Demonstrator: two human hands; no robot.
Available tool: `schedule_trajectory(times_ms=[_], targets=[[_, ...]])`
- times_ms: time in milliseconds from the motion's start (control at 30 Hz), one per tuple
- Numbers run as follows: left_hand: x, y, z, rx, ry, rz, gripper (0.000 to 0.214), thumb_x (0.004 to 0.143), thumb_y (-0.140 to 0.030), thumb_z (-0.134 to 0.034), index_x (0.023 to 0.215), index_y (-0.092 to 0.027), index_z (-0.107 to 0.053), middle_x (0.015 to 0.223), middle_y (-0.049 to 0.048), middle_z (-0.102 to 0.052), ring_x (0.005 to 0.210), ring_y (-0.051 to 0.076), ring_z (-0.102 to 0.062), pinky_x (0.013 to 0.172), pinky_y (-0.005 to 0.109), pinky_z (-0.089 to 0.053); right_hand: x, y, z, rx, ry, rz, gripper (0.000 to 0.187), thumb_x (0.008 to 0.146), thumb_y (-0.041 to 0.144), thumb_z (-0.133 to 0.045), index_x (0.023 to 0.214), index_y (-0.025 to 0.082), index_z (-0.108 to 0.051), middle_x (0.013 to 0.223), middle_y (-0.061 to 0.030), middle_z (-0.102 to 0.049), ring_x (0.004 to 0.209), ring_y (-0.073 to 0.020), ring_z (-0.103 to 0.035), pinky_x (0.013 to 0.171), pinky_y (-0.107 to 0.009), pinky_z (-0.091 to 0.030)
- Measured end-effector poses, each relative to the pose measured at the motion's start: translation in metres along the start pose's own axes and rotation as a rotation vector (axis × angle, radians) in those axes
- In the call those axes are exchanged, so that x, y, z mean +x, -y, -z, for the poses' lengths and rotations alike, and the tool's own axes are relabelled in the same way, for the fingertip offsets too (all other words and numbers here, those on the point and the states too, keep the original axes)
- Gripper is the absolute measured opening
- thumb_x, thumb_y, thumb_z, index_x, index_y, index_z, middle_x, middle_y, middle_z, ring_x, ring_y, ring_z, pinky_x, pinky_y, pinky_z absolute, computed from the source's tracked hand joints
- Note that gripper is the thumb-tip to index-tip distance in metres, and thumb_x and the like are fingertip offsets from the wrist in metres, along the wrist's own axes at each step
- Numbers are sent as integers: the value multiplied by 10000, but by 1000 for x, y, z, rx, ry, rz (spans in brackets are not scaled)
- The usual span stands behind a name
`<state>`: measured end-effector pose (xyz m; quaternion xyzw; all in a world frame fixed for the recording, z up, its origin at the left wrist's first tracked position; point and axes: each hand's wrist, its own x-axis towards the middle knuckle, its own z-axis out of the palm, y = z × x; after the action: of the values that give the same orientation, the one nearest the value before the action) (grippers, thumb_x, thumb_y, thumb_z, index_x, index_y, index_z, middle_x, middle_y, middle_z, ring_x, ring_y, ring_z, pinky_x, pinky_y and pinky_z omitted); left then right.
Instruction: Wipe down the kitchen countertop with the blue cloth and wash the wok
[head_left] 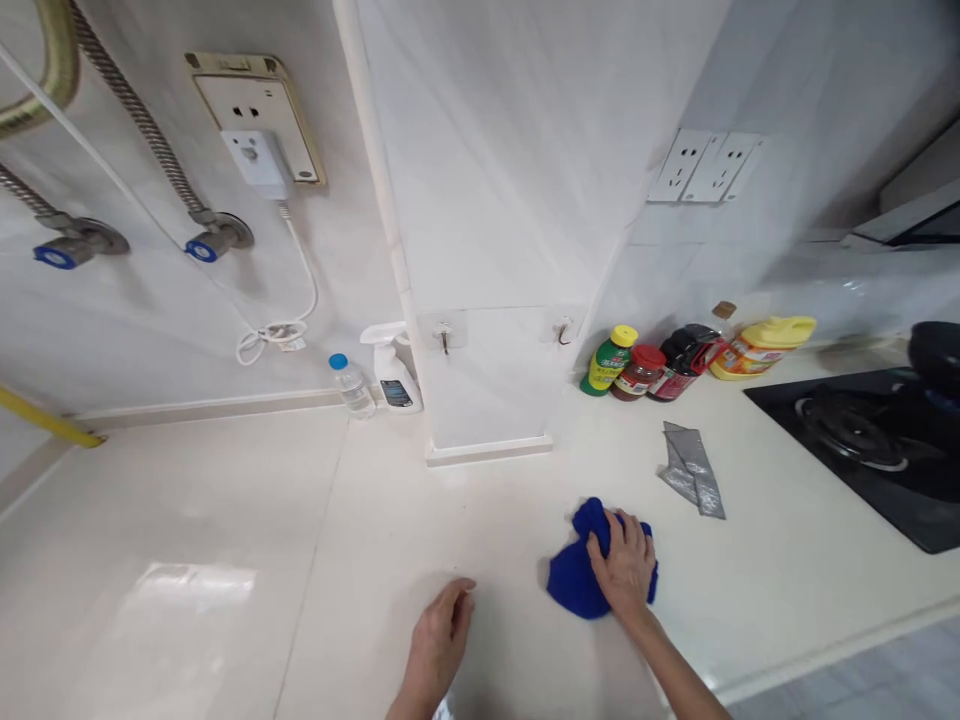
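A crumpled blue cloth [577,578] lies on the pale countertop [390,510], right of the middle. My right hand [625,562] presses down on it from above, fingers bent into the fabric. To the left and apart from the cloth, my left hand [441,632] is held low over the counter. Its fingers are curled in, with thumb and forefinger together. A tiny pale spot shows at those fingertips, too small to name. Two overlapping grey strips [694,468] lie on the counter beyond my right hand.
A clear bottle with a blue cap [352,387] and a white spray bottle [394,372] stand left of the wall pillar [491,385]. Several sauce bottles [611,360] and a yellow jug [761,350] line the right wall. A black gas hob [862,430] is at far right.
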<state>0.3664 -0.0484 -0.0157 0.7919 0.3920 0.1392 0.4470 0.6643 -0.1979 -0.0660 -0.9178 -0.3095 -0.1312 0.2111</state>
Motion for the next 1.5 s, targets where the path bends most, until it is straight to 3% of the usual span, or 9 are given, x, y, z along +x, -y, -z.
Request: schedule_trajectory(times_ms=[133,300,433,567,733,967,1200,1300,1500], targets=[[12,-18,-23,-140,12,-87,369,982,-429,-390,1239,-239,-575,1102,93,-734,860,177,-707,759,339,-607,4,54,-13,101,117,-153,645,901,522,-407,1379,122,-574,1487,-210,-487,1441,-432,-332,1167,-676,-212],[40,-37,-48,-13,-95,-360,427,983,-351,-422,1394,-258,-495,1415,127,-603,1325,218,-567,1100,458,-518,-10,94,-9,671,261,-250,605,925,601,-410,1337,213,-620,1459,-128,-566,1405,-331,-453,1197,-569,-309],[61,-38,-73,210,-154,-437,497,969,-329,-447,1454,-222,-455,1491,188,-528,1375,305,-523,1106,570,-495,-28,80,7,963,186,-356,507,928,550,-463,1240,200,-656,1315,-117,-677,1236,-271,-615,1121,-447,-451],[74,-37,-92,416,-170,-524,549,881,-353,-601,1418,-276,-518,1554,217,-439,1430,445,-418,1108,759,-372,-47,51,13,921,51,-398,443,891,475,-528,1199,189,-669,1208,-120,-728,1105,-287,-681,987,-429,-553],[82,-33,-84,458,-167,-537,403,833,-253,-628,1235,-281,-636,1472,163,-528,1359,386,-507,1117,660,-443,-72,28,-2,788,24,-211,310,907,388,-490,1075,228,-696,1213,-102,-711,1129,-298,-670,1020,-494,-542],[96,21,0,629,-285,-436,401,809,-107,-543,1173,-229,-658,1428,130,-573,1292,316,-563,1050,491,-539,-87,25,-17,499,-52,65,292,905,229,-454,1095,223,-676,1248,-122,-658,1154,-308,-628,999,-556,-545],[123,78,136,764,-433,15,434,943,-247,-374,1298,-146,-603,1477,183,-508,1335,304,-510,1140,437,-413,-86,31,-14,427,-93,150,311,912,168,-429,1133,219,-642,1238,-120,-651,1135,-279,-632,962,-522,-581],[129,97,190,768,-484,158,485,940,-255,-330,1328,-71,-557,1450,271,-487,1318,374,-515,1108,511,-412,-85,32,-13,429,-85,152,325,916,163,-421,1151,232,-635,1248,-108,-649,1149,-277,-633,972,-522,-582],[134,152,264,732,-604,438,515,951,-319,-280,1376,-155,-520,1541,240,-403,1383,405,-450,1077,522,-404,-87,31,-15,412,-89,148,330,920,172,-420,1171,244,-623,1259,-95,-648,1162,-276,-633,993,-531,-573]])
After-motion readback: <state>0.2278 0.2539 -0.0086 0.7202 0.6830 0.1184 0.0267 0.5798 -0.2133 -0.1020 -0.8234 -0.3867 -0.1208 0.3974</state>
